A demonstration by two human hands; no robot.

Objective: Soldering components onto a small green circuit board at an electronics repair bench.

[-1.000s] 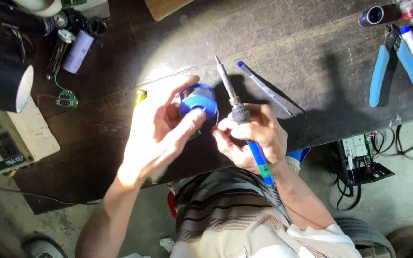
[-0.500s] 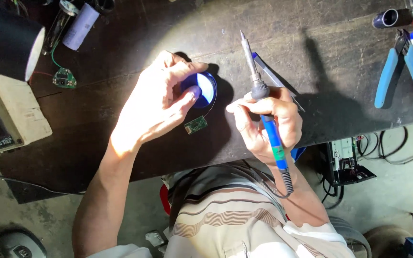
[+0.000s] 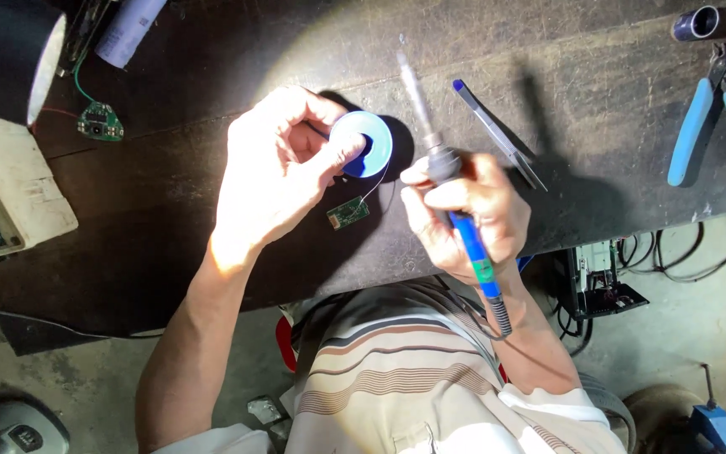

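Note:
My left hand [image 3: 275, 172] grips a blue spool of solder wire [image 3: 365, 143] above the dark workbench [image 3: 212, 59]. A thin strand of solder runs from the spool down to a small green circuit board [image 3: 348, 213] lying on the bench just below it. My right hand [image 3: 464, 214] holds a soldering iron [image 3: 443, 176] with a blue handle; its metal tip points up and away, above the board and to the right of the spool. The iron's cable trails down past my striped shirt.
Tweezers [image 3: 497, 134] lie right of the iron. Blue-handled pliers [image 3: 716, 113] and tubes sit at the far right. A lamp shade [image 3: 6, 55], a beige device [image 3: 2, 202], a round green board [image 3: 100, 122] and a white cylinder [image 3: 128, 29] occupy the left.
My left hand has tilted the spool so its face shows, with a solder strand now reaching the small board. The iron's tip has swung left, closer to the spool.

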